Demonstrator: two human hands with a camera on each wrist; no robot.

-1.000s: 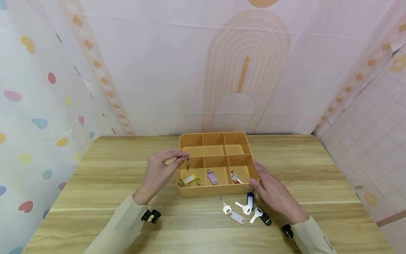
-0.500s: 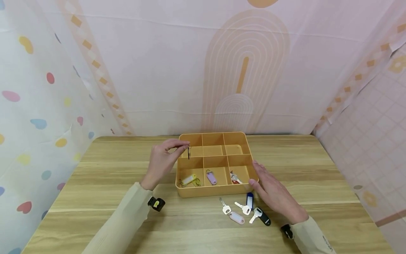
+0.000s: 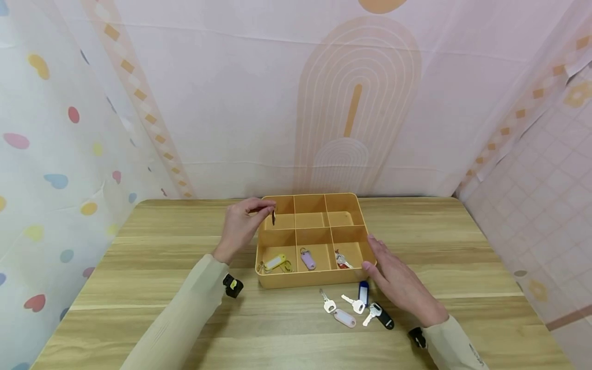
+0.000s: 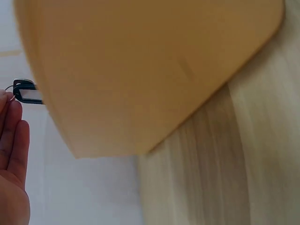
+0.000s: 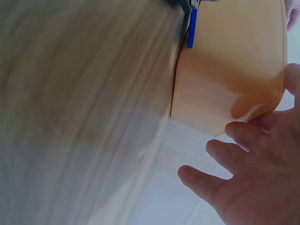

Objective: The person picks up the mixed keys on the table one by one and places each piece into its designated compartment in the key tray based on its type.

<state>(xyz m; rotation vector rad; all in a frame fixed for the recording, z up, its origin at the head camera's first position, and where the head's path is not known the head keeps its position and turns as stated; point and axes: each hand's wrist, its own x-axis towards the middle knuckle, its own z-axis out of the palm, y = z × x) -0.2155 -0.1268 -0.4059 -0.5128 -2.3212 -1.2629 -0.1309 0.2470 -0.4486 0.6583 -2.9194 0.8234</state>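
My left hand (image 3: 242,226) pinches the ring of a black key tag (image 4: 30,95) with a white label. The tag hangs over the back left compartment of an orange six-section box (image 3: 314,280). Straight fingers of my right hand (image 3: 400,280) rest against the box's right wall, the thumb at its front corner. In the front row lie a yellow key tag (image 3: 275,262) on the left, a purple key tag (image 3: 308,259) in the middle, and a key (image 3: 344,259) with a red tag on the right.
In front of the box, keys lie on the wooden table (image 3: 139,288) with a pale pink tag (image 3: 345,318), a blue tag (image 3: 363,293) and another black tag (image 3: 385,319). A patterned cloth backdrop (image 3: 231,103) rises behind the table's far edge.
My left hand has moved away from me with the black key tag, from over the front left compartment to over the back left one. The right hand has stayed at the box.
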